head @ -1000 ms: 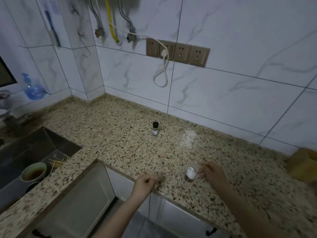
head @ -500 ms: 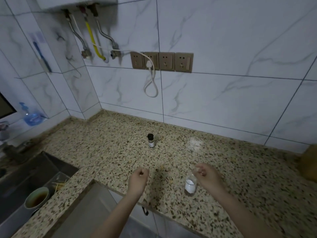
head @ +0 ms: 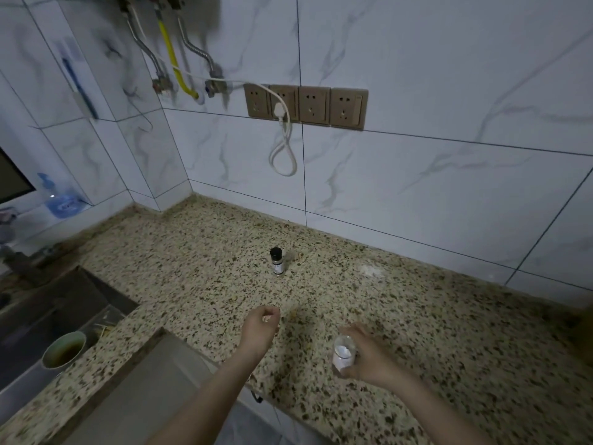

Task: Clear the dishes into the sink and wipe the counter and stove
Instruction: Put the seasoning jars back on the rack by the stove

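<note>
My right hand (head: 369, 358) grips a small clear jar (head: 343, 353) with white powder in its lower half, held just above the speckled granite counter (head: 199, 261) near its front edge. My left hand (head: 260, 327) hovers over the counter to the left of the jar, fingers curled in a loose fist; I cannot tell whether anything is pinched in it. A small dark bottle (head: 276, 261) with a black cap stands upright farther back, toward the wall. The sink (head: 61, 303) at lower left holds a bowl (head: 64, 350) with brown liquid and some chopsticks (head: 102, 326).
A white smear (head: 370, 269) marks the counter near the back wall. Wall sockets (head: 305, 104) with a looped white cord hang above. A blue soap bottle (head: 61, 200) stands on the ledge at left. An open cabinet door (head: 138, 396) sits below the counter edge.
The view has tilted up toward the wall. My right hand, with the jar, has drawn back toward the counter's front edge. My left hand has moved forward from the counter's edge and hovers over it.
</note>
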